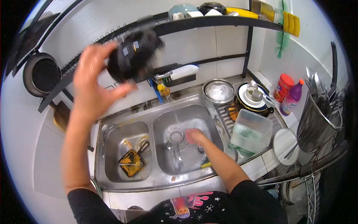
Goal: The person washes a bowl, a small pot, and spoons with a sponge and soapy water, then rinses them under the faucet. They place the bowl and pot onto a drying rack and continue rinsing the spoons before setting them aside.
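My left hand [91, 80] is raised before the rack, its thumb and fingers around the side of a shiny black bowl [132, 56]. Both are blurred by motion. Down in the right sink basin [203, 115], my right hand [194, 136] is smeared, so its fingers do not show clearly. Close to it, forks [177, 156] and a small round clear item [175, 134] lie on the basin floor among suds. Water runs from the yellow-tipped tap [164, 89] into this basin.
A soiled small square pan [131, 163] lies in the left basin. The drainboard holds a metal bowl [218, 91], stacked plates [244, 96] and a clear plastic tub [253, 128]. A black rack [182, 27] spans above; a mesh utensil basket [317, 123] stands right.
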Available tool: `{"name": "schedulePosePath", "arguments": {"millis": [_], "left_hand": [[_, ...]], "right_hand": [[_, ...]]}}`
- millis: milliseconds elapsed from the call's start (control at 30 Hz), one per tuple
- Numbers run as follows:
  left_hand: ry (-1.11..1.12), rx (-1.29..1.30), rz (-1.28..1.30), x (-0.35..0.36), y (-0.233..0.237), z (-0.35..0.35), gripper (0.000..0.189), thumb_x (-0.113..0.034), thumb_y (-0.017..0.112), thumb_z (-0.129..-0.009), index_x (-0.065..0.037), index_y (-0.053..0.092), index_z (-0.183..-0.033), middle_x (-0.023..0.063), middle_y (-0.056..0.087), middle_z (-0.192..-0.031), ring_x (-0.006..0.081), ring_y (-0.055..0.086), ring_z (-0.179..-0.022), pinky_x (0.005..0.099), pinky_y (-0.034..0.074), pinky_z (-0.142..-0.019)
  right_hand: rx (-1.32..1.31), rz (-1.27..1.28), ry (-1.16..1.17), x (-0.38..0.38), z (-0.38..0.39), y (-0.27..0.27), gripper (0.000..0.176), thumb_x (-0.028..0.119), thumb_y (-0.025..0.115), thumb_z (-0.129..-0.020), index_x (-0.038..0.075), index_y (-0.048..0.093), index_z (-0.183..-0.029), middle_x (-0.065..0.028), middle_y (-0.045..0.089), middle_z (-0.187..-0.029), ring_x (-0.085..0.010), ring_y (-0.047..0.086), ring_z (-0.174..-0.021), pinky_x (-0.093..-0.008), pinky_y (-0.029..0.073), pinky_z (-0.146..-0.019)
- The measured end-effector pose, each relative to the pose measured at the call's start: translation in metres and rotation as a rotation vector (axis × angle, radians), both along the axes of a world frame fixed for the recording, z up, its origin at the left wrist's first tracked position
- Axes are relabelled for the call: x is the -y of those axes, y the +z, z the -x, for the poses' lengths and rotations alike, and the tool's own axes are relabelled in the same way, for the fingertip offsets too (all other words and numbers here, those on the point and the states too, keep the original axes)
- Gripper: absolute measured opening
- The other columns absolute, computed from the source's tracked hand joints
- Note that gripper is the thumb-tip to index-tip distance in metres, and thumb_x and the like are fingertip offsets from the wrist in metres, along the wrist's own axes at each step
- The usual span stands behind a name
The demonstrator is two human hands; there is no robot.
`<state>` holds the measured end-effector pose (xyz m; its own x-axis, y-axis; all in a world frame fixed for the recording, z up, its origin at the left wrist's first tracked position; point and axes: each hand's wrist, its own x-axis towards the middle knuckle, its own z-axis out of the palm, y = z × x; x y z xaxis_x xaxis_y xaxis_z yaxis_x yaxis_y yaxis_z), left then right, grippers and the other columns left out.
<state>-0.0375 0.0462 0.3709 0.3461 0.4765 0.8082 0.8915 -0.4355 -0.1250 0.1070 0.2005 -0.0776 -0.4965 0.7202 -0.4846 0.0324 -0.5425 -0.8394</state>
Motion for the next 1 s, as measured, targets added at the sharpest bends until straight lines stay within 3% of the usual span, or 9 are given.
{"name": "schedulePosePath", "arguments": {"millis": [100,133,200,300,667,700,767,867,1000], "left_hand": [[-0.005,-0.069,-0.111,-0.033,0.057,0.007,0.061,-0.020,0.078,-0.053,-0.003,0.053,-0.105,0.0090,0.051,-0.090,0.0198,0.054,-0.084,0.0288,0.050,-0.066],[0.203,-0.165,-0.117,-0.043,0.074,0.010,0.069,-0.027,0.078,-0.054,-0.004,0.051,-0.112,0.0082,0.051,-0.100,0.0192,0.053,-0.093,0.0303,0.051,-0.068],[0.204,-0.228,-0.187,-0.084,0.090,0.020,0.064,-0.026,0.078,-0.054,-0.002,0.053,-0.108,0.0129,0.055,-0.100,0.0256,0.054,-0.095,0.0328,0.045,-0.078],[0.321,-0.202,-0.030,-0.131,0.096,0.013,0.054,-0.025,0.077,-0.053,0.001,0.058,-0.097,0.0174,0.053,-0.096,0.0333,0.052,-0.091,0.0362,0.042,-0.081],[0.643,-0.393,0.148,-0.230,0.072,0.007,0.052,-0.028,0.076,-0.056,-0.004,0.057,-0.098,0.0146,0.056,-0.101,0.0307,0.053,-0.095,0.0385,0.045,-0.081],[0.679,-0.397,0.353,-0.242,0.081,0.013,0.051,-0.023,0.073,-0.056,-0.002,0.058,-0.100,0.0174,0.058,-0.096,0.0324,0.054,-0.092,0.0377,0.044,-0.081],[0.548,-0.311,0.271,-0.238,0.078,0.017,0.044,-0.030,0.074,-0.058,-0.002,0.062,-0.090,0.0176,0.062,-0.088,0.0322,0.059,-0.085,0.0362,0.045,-0.079],[0.568,-0.168,0.355,-0.230,0.081,0.011,0.052,-0.030,0.071,-0.062,-0.006,0.058,-0.106,0.0178,0.058,-0.102,0.0309,0.055,-0.096,0.0338,0.042,-0.084],[0.397,0.034,-0.115,-0.217,0.083,0.021,0.036,-0.040,0.057,-0.077,-0.016,0.061,-0.104,0.0092,0.062,-0.096,0.0222,0.060,-0.086,0.0327,0.045,-0.074]], "right_hand": [[0.022,-0.014,0.005,0.007,0.002,0.016,0.022,0.014,0.048,-0.082,0.008,0.053,-0.103,-0.0069,0.058,-0.087,-0.0177,0.055,-0.068,-0.0302,0.046,-0.056],[0.002,-0.023,0.000,0.008,0.003,0.016,0.021,0.013,0.048,-0.082,0.008,0.052,-0.101,-0.0063,0.057,-0.083,-0.0165,0.054,-0.062,-0.0293,0.045,-0.051],[0.002,-0.102,0.055,0.006,0.010,0.005,0.020,0.013,0.047,-0.081,0.009,0.052,-0.100,-0.0048,0.057,-0.079,-0.0144,0.053,-0.057,-0.0283,0.044,-0.047],[-0.139,-0.090,0.007,0.011,0.015,-0.006,0.019,0.012,0.047,-0.081,0.008,0.053,-0.098,-0.0044,0.057,-0.074,-0.0139,0.052,-0.056,-0.0276,0.043,-0.047],[-0.111,-0.176,-0.041,0.006,0.004,-0.006,0.015,0.019,0.051,-0.084,0.008,0.056,-0.091,-0.0035,0.058,-0.071,-0.0133,0.053,-0.053,-0.0250,0.042,-0.043],[-0.098,-0.183,-0.044,0.012,0.003,-0.010,0.015,0.020,0.051,-0.084,0.008,0.057,-0.090,-0.0034,0.057,-0.070,-0.0131,0.053,-0.052,-0.0249,0.042,-0.042],[-0.062,-0.165,-0.066,0.014,0.005,-0.010,0.016,0.021,0.051,-0.084,0.008,0.057,-0.090,-0.0033,0.057,-0.071,-0.0126,0.053,-0.054,-0.0248,0.042,-0.044],[-0.014,-0.171,-0.021,0.015,0.002,-0.001,0.017,0.022,0.050,-0.084,0.008,0.057,-0.091,-0.0034,0.058,-0.073,-0.0121,0.054,-0.058,-0.0251,0.044,-0.049],[0.012,-0.178,-0.038,0.011,0.005,-0.006,0.018,0.022,0.049,-0.084,0.008,0.057,-0.092,-0.0035,0.059,-0.077,-0.0117,0.055,-0.063,-0.0256,0.046,-0.054]]}}
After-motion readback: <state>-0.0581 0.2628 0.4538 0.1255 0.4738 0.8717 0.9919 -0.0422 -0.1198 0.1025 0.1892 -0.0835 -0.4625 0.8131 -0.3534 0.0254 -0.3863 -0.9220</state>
